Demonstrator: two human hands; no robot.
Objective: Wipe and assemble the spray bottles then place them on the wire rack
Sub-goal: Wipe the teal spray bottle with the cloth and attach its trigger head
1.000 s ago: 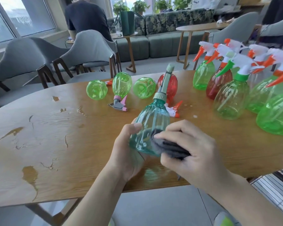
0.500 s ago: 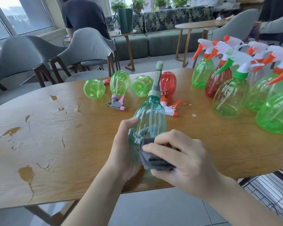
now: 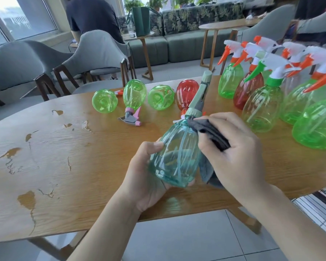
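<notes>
Far left of the left hand: worn patches on the wooden table (image 3: 45, 166), varnish flaked away in spots. Beyond the table edge, grey chairs (image 3: 94, 53), and a person in a dark shirt (image 3: 90, 17) seated with back turned.

Up and left of the left hand: three green bottles (image 3: 104, 101) lying or tipped on the tabletop, the middle one (image 3: 134, 93) resting neck-down on a pink and grey sprayer head (image 3: 131, 117), the third (image 3: 160, 97) just right of it. Next along, a red bottle (image 3: 187, 93) lying on its side, partly hidden behind the held sprayer.

Left hand (image 3: 145, 178) cupped under and around the base of a teal bottle (image 3: 175, 157), thumb curled on the near side, fingers wrapped beneath. Bottle raised above the table near its front edge, tilted with neck pointing up and away to the right, topped by a grey-green sprayer (image 3: 201, 97).

Right hand (image 3: 231, 157) just right of the bottle, touching it, fingers curled and pinching a folded dark grey cloth (image 3: 209, 132) pressed against the bottle's shoulder below the neck; a tail of cloth hanging down under the palm.

Above and right of the right hand: a cluster of upright assembled bottles (image 3: 262, 108), mostly green, one red (image 3: 248, 91), with white sprayer heads and orange or green triggers. Below and far right, at the frame edge, dark wire bars (image 3: 320, 208) beyond the table edge, too little in view to identify.
</notes>
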